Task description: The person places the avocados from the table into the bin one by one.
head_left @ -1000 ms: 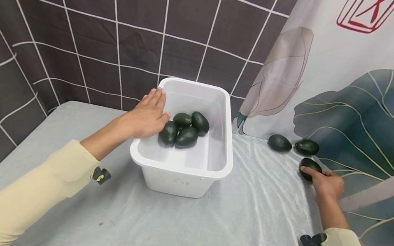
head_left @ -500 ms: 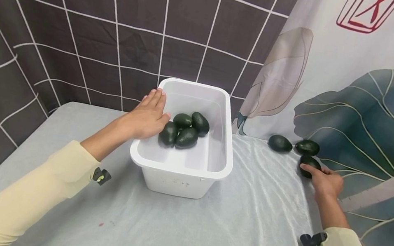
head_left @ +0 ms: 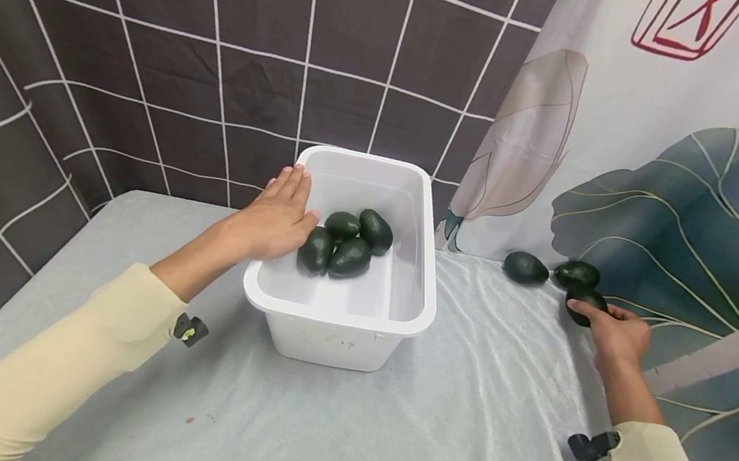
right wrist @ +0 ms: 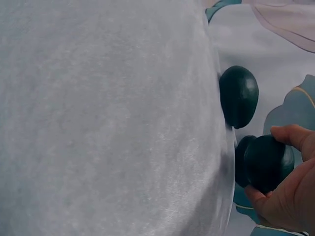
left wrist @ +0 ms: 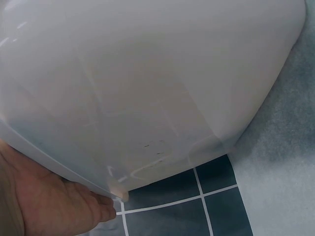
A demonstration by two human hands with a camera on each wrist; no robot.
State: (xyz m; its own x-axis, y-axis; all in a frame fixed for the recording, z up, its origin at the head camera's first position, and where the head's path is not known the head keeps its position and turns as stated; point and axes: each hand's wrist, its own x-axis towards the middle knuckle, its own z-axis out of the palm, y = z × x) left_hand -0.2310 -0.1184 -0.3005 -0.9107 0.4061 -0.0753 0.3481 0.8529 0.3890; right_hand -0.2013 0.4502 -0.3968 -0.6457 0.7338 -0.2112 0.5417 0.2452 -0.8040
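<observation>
My left hand lies with straight fingers along the left rim of a white plastic tub. Several dark green avocados sit together on the tub's floor. Off to the right, my right hand grips an avocado between thumb and fingers. Just behind it on the cloth is another avocado, partly hidden by the held one in the right wrist view. A further avocado lies to the left of that pair. From the left wrist, the tub's outer wall fills most of the view.
A pale grey cloth covers the table. Dark tile-patterned fabric hangs behind the tub, and a white leaf-printed curtain hangs along the right side, close to the loose avocados.
My right hand has shifted the gripped avocado slightly away from me, up close to the one behind it. The left hand and the tub stay where they were.
</observation>
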